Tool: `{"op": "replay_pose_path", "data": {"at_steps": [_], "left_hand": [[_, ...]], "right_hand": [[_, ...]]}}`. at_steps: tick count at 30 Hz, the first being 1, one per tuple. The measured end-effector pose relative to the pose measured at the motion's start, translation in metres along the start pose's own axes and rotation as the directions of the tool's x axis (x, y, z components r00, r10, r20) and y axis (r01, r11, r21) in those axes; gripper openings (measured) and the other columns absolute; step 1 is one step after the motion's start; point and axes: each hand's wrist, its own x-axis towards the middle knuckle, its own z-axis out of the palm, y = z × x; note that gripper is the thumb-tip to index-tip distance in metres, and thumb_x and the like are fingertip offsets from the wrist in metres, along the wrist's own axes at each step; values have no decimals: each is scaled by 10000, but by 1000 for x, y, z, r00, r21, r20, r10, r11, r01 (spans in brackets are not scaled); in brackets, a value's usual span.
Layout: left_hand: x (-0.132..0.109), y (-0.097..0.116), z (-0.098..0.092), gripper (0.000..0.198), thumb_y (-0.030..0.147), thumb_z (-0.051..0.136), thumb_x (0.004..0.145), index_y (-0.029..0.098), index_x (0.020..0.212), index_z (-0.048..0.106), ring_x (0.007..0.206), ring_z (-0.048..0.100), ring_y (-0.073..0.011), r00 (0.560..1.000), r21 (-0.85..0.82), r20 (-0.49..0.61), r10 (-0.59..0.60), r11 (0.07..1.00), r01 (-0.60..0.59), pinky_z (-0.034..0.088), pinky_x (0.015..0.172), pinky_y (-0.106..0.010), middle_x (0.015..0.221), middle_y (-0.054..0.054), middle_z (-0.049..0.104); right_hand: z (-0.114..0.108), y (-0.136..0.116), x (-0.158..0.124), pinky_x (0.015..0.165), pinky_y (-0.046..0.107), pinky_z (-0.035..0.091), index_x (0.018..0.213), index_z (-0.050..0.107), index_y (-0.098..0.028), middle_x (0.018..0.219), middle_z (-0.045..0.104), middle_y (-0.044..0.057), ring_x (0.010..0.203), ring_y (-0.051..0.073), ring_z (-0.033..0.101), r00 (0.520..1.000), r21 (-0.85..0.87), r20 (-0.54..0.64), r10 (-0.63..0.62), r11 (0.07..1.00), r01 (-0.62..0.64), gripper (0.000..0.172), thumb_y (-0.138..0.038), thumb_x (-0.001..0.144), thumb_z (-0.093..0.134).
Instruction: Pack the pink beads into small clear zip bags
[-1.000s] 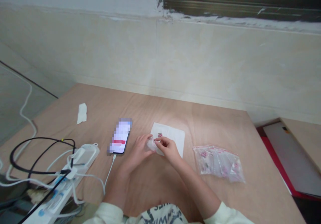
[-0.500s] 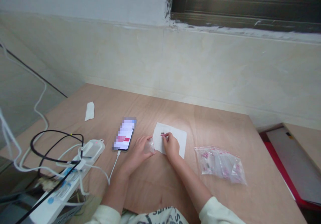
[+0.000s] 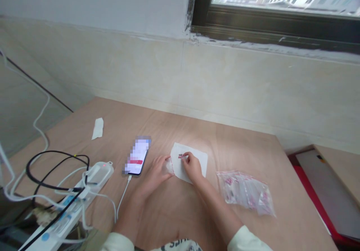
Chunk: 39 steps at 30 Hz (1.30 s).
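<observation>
My left hand (image 3: 154, 176) holds a small clear plastic bag (image 3: 169, 165) at the left edge of a white paper sheet (image 3: 195, 162). My right hand (image 3: 192, 167) rests over the sheet, its fingertips pinching a small red item (image 3: 182, 156). The item is too small to identify. A heap of small zip bags (image 3: 244, 193) with pink contents lies on the table to the right of my right hand, out of reach of my fingers.
The plywood table (image 3: 180, 213) also holds a charging phone (image 3: 137, 156) with a pixelated screen, a folded tissue (image 3: 97, 128) and a white power strip (image 3: 71, 202) tangled with cables. A red-edged folder (image 3: 323, 191) lies beyond the table's right edge.
My hands have parted: the right hand left the bag and moved onto the paper, at the red item. The left hand keeps the bag. The view has tilted up, showing more window.
</observation>
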Motion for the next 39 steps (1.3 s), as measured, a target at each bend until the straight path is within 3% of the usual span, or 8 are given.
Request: {"op": "replay_pose_path", "data": {"at_steps": [13,17,22,27,30,39], "left_hand": [[18,-6,10,486,265,640,593,200,1043,466,1014,444,-225,999,9,39,-9,1000,9,344,875,-361,1038,-63,518],[18,-7,13,486,253,635,595,200,1045,463,1006,447,-224,999,3,40,-20,1000,20,346,872,-367,1032,-63,518],[19,-9,16,478,243,612,616,203,1062,446,1005,451,-217,1000,14,9,11,1000,-11,345,872,-365,1030,-61,514],[17,-6,12,495,250,624,609,192,1066,441,1012,445,-223,1000,15,14,4,1000,-5,349,868,-357,1048,-68,509],[16,-5,9,495,254,629,607,187,1061,444,1015,444,-228,1000,24,19,-10,1000,10,347,871,-360,1053,-73,510],[16,-11,12,500,253,626,610,177,1067,439,1019,437,-223,1000,12,7,1,1000,-1,340,873,-358,1064,-75,505]], "right_hand": [[0,1,13,431,201,216,788,557,-197,473,474,-34,430,115,420,994,-135,90,-61,988,73,148,-280,734,447],[-6,-7,7,435,197,236,750,566,-183,444,403,-54,426,101,390,993,9,92,-69,998,68,140,-282,715,474],[-11,-19,-1,448,193,275,776,577,-164,447,346,-69,426,88,359,964,228,219,-149,969,97,158,-276,704,491],[-6,-9,15,593,229,353,844,556,-160,634,473,-5,613,128,467,987,46,98,-129,991,125,164,-180,700,480],[-2,-3,23,664,248,361,780,566,-165,731,496,28,699,140,478,977,-31,137,-163,985,168,128,-131,689,483],[-5,-2,25,634,253,367,655,541,-141,692,532,37,664,141,479,977,-13,157,-142,989,146,33,-108,652,542]]}}
